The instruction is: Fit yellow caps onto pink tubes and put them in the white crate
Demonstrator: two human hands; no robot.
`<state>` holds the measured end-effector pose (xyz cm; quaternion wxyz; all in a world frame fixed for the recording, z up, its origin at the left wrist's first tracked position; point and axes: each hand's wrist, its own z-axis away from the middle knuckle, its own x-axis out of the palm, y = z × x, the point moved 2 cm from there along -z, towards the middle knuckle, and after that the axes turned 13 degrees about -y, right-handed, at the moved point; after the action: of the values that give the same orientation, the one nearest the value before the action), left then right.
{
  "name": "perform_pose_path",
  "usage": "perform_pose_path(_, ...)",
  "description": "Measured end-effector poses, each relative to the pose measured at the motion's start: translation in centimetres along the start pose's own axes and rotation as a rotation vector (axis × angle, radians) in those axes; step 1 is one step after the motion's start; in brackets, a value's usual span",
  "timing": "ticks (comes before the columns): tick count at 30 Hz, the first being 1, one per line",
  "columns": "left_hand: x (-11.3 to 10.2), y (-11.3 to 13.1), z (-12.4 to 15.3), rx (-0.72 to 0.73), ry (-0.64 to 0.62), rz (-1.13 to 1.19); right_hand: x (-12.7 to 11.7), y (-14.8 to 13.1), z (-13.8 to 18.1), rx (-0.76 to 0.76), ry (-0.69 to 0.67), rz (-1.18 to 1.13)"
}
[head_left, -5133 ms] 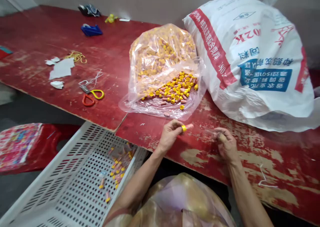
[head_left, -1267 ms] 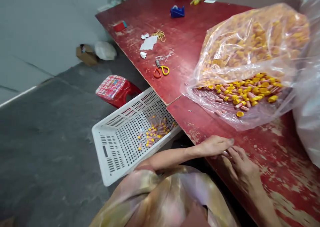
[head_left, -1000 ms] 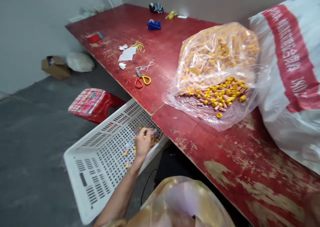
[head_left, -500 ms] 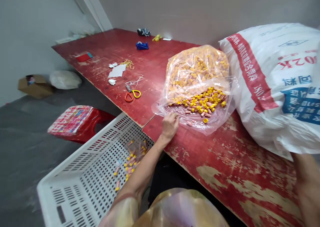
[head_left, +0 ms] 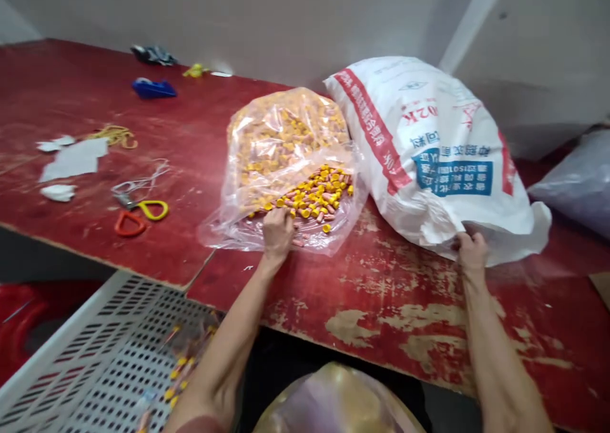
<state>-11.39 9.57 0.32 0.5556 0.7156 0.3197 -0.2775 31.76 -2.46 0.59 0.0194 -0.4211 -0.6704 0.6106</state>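
Note:
My left hand [head_left: 279,229] lies over the open mouth of a clear plastic bag [head_left: 281,128], its fingers curled together at the near edge of the spilled pieces. What they hold, if anything, is hidden. Small pink pieces with yellow caps [head_left: 328,188] fill the bag and lie loose in its mouth. On the right, my right hand [head_left: 471,252] is closed on the gathered near edge of a big white woven sack [head_left: 443,121] with red and blue print. The sack lies on its side against the clear bag.
On the worn red table [head_left: 305,293] are scissors [head_left: 138,217], white string, paper scraps [head_left: 76,159] and a blue tape dispenser [head_left: 153,88]. A white plastic crate [head_left: 109,331] with more capped pieces stands below the edge. Another filled bag [head_left: 579,182] lies at far right.
The view has turned right. My left hand has moved from the bag's front edge in to the pieces. My right hand, formerly partly out of view, now shows gripping the sack's edge.

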Motion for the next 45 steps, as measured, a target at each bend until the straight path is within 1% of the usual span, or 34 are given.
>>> perform_pose_path(1,-0.3,0.3,1.0,0.019,0.057,0.175,-0.2,0.5,0.8,0.004,0.07,-0.013)
perform_pose_path(2,-0.3,0.9,2.2,0.026,0.079,0.366,-0.2,0.7,1.9,-0.025,0.128,-0.022)
perform_pose_path(3,-0.2,1.6,3.4,0.017,0.054,0.547,-0.2,0.4,3.1,-0.088,0.153,-0.023)
perform_pose_path(4,0.1,2.7,4.6,-0.004,-0.008,0.711,0.0,-0.3,4.3,-0.177,0.128,-0.01)
perform_pose_path(5,0.6,3.9,5.7,-0.028,-0.095,0.853,0.3,-1.2,5.4,-0.272,0.043,0.023)
perform_pose_path(7,1.9,6.6,7.8,-0.053,-0.298,1.057,1.4,-3.3,7.3,-0.453,-0.256,0.117)
perform_pose_path(8,2.4,7.9,8.6,-0.048,-0.395,1.119,2.0,-4.3,8.1,-0.531,-0.407,0.165)
perform_pose_path(9,3.0,9.0,9.2,-0.034,-0.479,1.156,2.5,-5.2,8.7,-0.602,-0.52,0.206)
perform_pose_path(10,3.4,9.9,9.7,-0.016,-0.541,1.171,3.0,-5.9,9.2,-0.664,-0.596,0.238)
perform_pose_path(12,3.8,11.0,10.4,0.023,-0.619,1.146,3.9,-7.1,9.9,-0.751,-0.665,0.252)
perform_pose_path(13,4.0,11.2,10.6,0.043,-0.65,1.117,4.4,-7.6,10.2,-0.77,-0.691,0.241)
perform_pose_path(15,4.0,11.3,11.0,0.07,-0.702,1.058,5.3,-8.3,10.9,-0.794,-0.766,0.187)
perform_pose_path(17,4.1,11.1,11.3,0.056,-0.743,1.026,6.1,-8.8,11.8,-0.79,-0.83,0.13)
perform_pose_path(19,4.2,10.6,11.5,-0.001,-0.795,1.042,6.9,-8.9,12.7,-0.744,-0.835,0.092)
perform_pose_path(22,4.3,9.7,11.8,-0.077,-0.87,1.078,7.7,-8.8,13.9,-0.699,-0.768,0.093)
perform_pose_path(25,4.0,8.4,11.8,-0.095,-0.936,1.111,8.3,-8.9,14.7,-0.73,-0.749,0.114)
perform_pose_path(27,3.9,7.9,12.0,-0.139,-0.98,1.195,8.7,-9.4,15.2,-0.753,-0.775,0.114)
perform_pose_path(28,3.9,7.7,12.1,-0.185,-0.962,1.264,8.9,-9.7,15.6,-0.773,-0.796,0.119)
perform_pose_path(31,4.2,7.9,12.8,-0.374,-0.774,1.462,10.1,-11.0,17.3,-0.861,-0.848,0.167)
perform_pose_path(33,4.7,8.3,13.6,-0.477,-0.719,1.511,10.8,-11.8,18.6,-0.906,-0.818,0.164)
perform_pose_path(36,4.8,8.2,14.5,-0.564,-0.69,1.441,11.9,-12.4,20.1,-0.908,-0.743,0.094)
perform_pose_path(38,4.0,7.7,14.9,-0.557,-0.632,1.299,12.6,-12.9,20.8,-0.914,-0.73,0.086)
perform_pose_path(39,3.4,7.4,15.0,-0.524,-0.627,1.214,12.9,-13.3,21.0,-0.925,-0.711,0.109)
perform_pose_path(41,2.1,7.1,15.3,-0.441,-0.704,1.083,13.3,-14.0,21.1,-0.947,-0.651,0.168)
perform_pose_path(43,0.5,6.5,15.8,-0.392,-0.819,1.045,12.9,-14.2,20.7,-0.957,-0.644,0.154)
perform_pose_path(44,-0.5,5.8,16.1,-0.392,-0.84,1.036,12.3,-14.0,20.1,-0.955,-0.656,0.121)
perform_pose_path(45,-1.6,4.7,16.4,-0.409,-0.8,1.01,11.3,-13.3,19.1,-0.926,-0.645,0.09)
